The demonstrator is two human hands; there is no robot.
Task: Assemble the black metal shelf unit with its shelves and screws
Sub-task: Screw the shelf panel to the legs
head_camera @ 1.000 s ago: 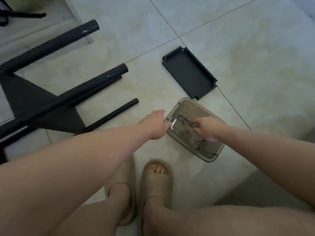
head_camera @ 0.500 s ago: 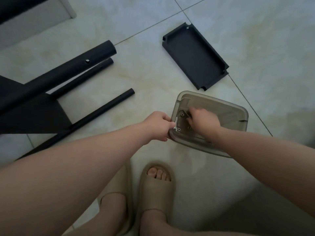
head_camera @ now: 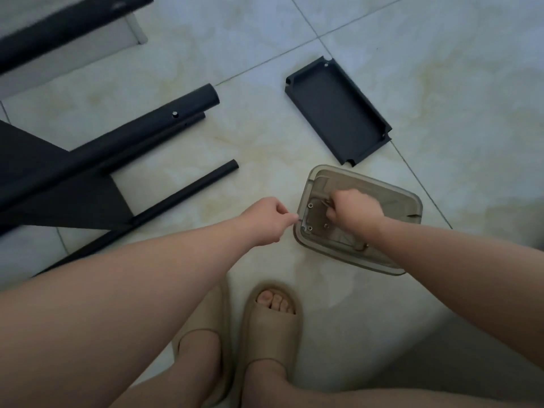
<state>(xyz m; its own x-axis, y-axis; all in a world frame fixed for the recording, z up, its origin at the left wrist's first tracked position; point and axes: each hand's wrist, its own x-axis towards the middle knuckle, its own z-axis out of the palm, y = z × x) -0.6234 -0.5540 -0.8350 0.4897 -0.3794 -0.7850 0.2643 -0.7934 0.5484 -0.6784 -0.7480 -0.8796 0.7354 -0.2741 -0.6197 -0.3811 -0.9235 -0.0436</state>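
**Picking screws from the tray**

At far left the part-built frame [head_camera: 88,160] lies on the tiles, with a loose tube [head_camera: 176,198] beside it. The left hand [head_camera: 266,220] is curled, fingertips at the tray's [head_camera: 407,201] left rim. I cannot tell whether it pinches the rim or some small tool. Several screws [head_camera: 310,205] lie inside the tray. The right hand [head_camera: 356,213] reaches into it, fingers bent down and apparently pinching a long screw. The spare shelf [head_camera: 338,110] lies beyond the tray, apart from it.

Risks, as I judge them: the light tray could slide or tip if the rim is nudged, scattering screws across the smooth tiles. A loosely pinched screw could also drop and roll away.
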